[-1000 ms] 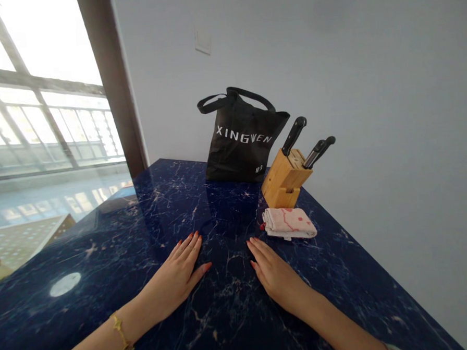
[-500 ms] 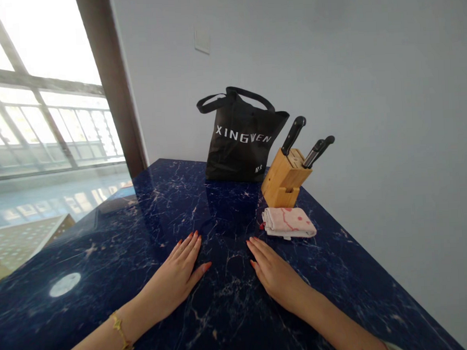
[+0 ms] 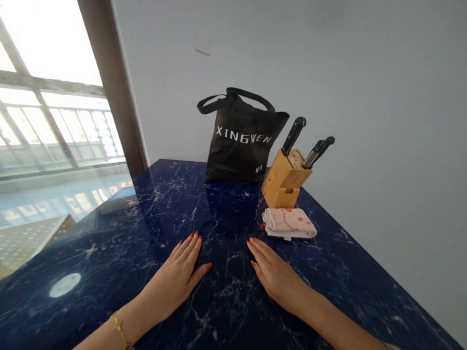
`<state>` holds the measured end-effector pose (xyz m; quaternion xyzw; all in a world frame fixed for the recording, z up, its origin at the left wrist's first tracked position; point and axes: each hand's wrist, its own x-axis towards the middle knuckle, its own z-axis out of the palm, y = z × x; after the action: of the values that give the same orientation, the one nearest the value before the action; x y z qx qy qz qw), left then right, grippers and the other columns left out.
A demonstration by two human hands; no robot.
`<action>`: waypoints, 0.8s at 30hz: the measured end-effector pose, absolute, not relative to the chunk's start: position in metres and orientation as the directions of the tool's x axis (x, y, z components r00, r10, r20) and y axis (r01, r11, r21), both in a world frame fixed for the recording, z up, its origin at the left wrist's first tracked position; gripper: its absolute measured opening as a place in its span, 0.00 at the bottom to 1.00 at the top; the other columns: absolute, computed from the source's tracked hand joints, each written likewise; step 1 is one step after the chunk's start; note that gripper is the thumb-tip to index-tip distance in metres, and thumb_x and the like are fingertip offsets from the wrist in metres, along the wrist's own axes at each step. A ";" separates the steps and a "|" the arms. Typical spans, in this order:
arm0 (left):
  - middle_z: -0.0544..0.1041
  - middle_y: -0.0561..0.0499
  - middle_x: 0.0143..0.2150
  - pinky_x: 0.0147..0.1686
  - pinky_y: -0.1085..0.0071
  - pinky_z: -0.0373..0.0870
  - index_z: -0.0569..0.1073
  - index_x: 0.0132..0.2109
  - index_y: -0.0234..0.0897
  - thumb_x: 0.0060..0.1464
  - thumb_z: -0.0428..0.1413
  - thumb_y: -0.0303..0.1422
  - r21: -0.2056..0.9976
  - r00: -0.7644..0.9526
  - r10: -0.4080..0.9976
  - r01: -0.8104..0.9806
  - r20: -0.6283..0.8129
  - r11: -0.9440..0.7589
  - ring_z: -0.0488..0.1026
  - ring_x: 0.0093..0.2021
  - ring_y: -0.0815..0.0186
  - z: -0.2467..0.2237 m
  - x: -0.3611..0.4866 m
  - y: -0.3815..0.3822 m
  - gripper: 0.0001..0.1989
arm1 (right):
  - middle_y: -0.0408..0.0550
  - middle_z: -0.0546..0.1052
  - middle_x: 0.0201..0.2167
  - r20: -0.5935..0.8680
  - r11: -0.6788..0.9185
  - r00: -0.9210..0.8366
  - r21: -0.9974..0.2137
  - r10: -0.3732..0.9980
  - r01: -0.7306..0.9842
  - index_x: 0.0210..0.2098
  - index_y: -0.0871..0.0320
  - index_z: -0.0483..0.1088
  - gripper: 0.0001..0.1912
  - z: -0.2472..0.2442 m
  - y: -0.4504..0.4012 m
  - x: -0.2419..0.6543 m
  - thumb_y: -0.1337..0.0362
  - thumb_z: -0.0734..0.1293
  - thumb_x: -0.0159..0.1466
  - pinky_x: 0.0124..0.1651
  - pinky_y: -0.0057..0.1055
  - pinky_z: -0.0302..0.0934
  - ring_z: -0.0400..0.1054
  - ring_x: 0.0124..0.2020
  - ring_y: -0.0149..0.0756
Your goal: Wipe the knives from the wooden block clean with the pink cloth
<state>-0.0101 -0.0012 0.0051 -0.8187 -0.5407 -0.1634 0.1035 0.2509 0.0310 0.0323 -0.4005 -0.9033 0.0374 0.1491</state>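
My left hand (image 3: 179, 272) lies flat on the dark blue marbled table (image 3: 231, 290), its fingers stretched out and thumb apart, with nothing in it. Across from it my right hand (image 3: 272, 269) rests on the same surface, fingers extended and empty. Just beyond the right hand is a folded pink and white towel (image 3: 290, 222) with a small red bit at its left edge. Behind the towel stands a wooden knife block (image 3: 284, 180) holding black-handled tools, one of them a knife (image 3: 294, 135). A black tote bag (image 3: 237, 141) lettered XINGWEN stands upright at the back.
A pale wall (image 3: 391, 135) runs behind the table and along its right side. To the left are a window (image 3: 49, 101) with railings outside and a cream perforated surface (image 3: 25, 240) below table height.
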 end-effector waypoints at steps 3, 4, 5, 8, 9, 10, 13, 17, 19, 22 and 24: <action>0.51 0.41 0.61 0.57 0.59 0.52 0.48 0.61 0.31 0.56 0.40 0.45 0.004 0.364 0.854 0.919 0.372 -0.393 0.46 0.61 0.59 0.005 -0.010 0.000 0.31 | 0.57 0.56 0.57 0.248 0.674 -0.629 -0.203 0.737 0.710 0.57 0.67 0.53 0.23 0.033 0.031 0.251 0.65 0.51 0.63 0.59 0.39 0.49 0.48 0.59 0.40; 0.51 0.41 0.62 0.57 0.59 0.52 0.48 0.61 0.30 0.56 0.40 0.45 0.006 0.361 0.857 0.921 0.367 -0.391 0.46 0.61 0.59 0.005 -0.010 0.000 0.31 | 0.57 0.56 0.57 0.251 0.674 -0.628 -0.207 0.737 0.709 0.57 0.67 0.53 0.23 0.033 0.031 0.251 0.65 0.52 0.63 0.59 0.39 0.49 0.48 0.59 0.40; 0.51 0.41 0.62 0.57 0.58 0.52 0.48 0.61 0.30 0.56 0.40 0.45 0.009 0.358 0.860 0.922 0.364 -0.387 0.46 0.61 0.59 0.005 -0.010 0.000 0.31 | 0.57 0.56 0.57 0.255 0.676 -0.628 -0.210 0.735 0.706 0.57 0.67 0.53 0.23 0.032 0.031 0.252 0.65 0.52 0.63 0.59 0.40 0.49 0.48 0.59 0.40; 0.52 0.40 0.61 0.56 0.58 0.52 0.48 0.61 0.31 0.56 0.41 0.46 0.018 0.346 0.863 0.925 0.368 -0.379 0.47 0.61 0.58 0.006 -0.009 0.000 0.31 | 0.56 0.57 0.57 0.279 0.684 -0.627 -0.226 0.727 0.693 0.57 0.66 0.53 0.23 0.029 0.033 0.253 0.65 0.52 0.63 0.58 0.41 0.50 0.48 0.58 0.40; 0.52 0.40 0.61 0.56 0.58 0.53 0.48 0.61 0.31 0.56 0.41 0.45 0.020 0.347 0.860 0.924 0.375 -0.381 0.48 0.60 0.58 0.006 -0.009 0.000 0.31 | 0.56 0.57 0.57 0.288 0.686 -0.625 -0.235 0.725 0.688 0.57 0.65 0.53 0.23 0.028 0.033 0.253 0.65 0.52 0.63 0.58 0.41 0.50 0.49 0.58 0.40; 0.52 0.41 0.61 0.56 0.58 0.53 0.48 0.61 0.32 0.56 0.41 0.45 0.021 0.348 0.856 0.923 0.382 -0.385 0.48 0.60 0.58 0.005 -0.009 -0.001 0.31 | 0.55 0.57 0.57 0.297 0.688 -0.622 -0.246 0.724 0.683 0.57 0.64 0.53 0.23 0.028 0.033 0.253 0.65 0.52 0.63 0.58 0.41 0.50 0.49 0.58 0.40; 0.52 0.41 0.61 0.56 0.58 0.53 0.47 0.61 0.32 0.56 0.41 0.45 0.022 0.352 0.848 0.920 0.395 -0.392 0.47 0.60 0.58 0.004 -0.009 0.000 0.31 | 0.55 0.58 0.57 0.304 0.683 -0.612 -0.292 0.730 0.669 0.56 0.63 0.54 0.23 0.030 0.032 0.252 0.65 0.53 0.62 0.58 0.41 0.51 0.50 0.58 0.40; 0.51 0.41 0.61 0.55 0.57 0.55 0.48 0.61 0.32 0.55 0.42 0.45 0.035 0.332 0.851 0.925 0.407 -0.378 0.47 0.60 0.57 0.001 -0.009 0.000 0.31 | 0.52 0.67 0.49 0.353 0.644 -0.539 -0.406 0.765 0.648 0.50 0.59 0.62 0.18 0.047 0.035 0.255 0.64 0.55 0.61 0.54 0.37 0.56 0.59 0.51 0.37; 0.52 0.40 0.61 0.55 0.57 0.55 0.49 0.61 0.31 0.55 0.42 0.45 0.034 0.329 0.852 0.927 0.407 -0.374 0.48 0.60 0.57 0.000 -0.010 0.001 0.31 | 0.50 0.70 0.42 0.453 0.588 -0.392 -0.469 0.801 0.659 0.44 0.58 0.65 0.14 0.057 0.047 0.265 0.64 0.55 0.61 0.49 0.36 0.59 0.64 0.45 0.35; 0.53 0.39 0.61 0.55 0.57 0.55 0.51 0.60 0.30 0.55 0.41 0.45 0.028 0.329 0.848 0.927 0.416 -0.374 0.48 0.60 0.56 -0.001 -0.009 0.002 0.31 | 0.52 0.69 0.39 0.630 0.454 -0.013 -0.544 0.776 0.705 0.44 0.60 0.63 0.17 0.067 0.084 0.290 0.59 0.59 0.57 0.44 0.39 0.61 0.65 0.40 0.38; 0.54 0.39 0.60 0.55 0.57 0.55 0.52 0.60 0.30 0.56 0.41 0.45 0.027 0.331 0.839 0.925 0.432 -0.379 0.49 0.60 0.57 -0.001 -0.009 0.003 0.30 | 0.57 0.67 0.42 0.657 0.344 0.203 -0.603 0.726 0.720 0.48 0.63 0.59 0.29 0.071 0.115 0.308 0.56 0.65 0.50 0.43 0.42 0.61 0.64 0.41 0.42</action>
<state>-0.0092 0.0026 -0.0014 -0.8080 -0.5457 -0.1915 0.1127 0.3084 0.1148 0.0709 -0.5726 -0.6313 0.0028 0.5230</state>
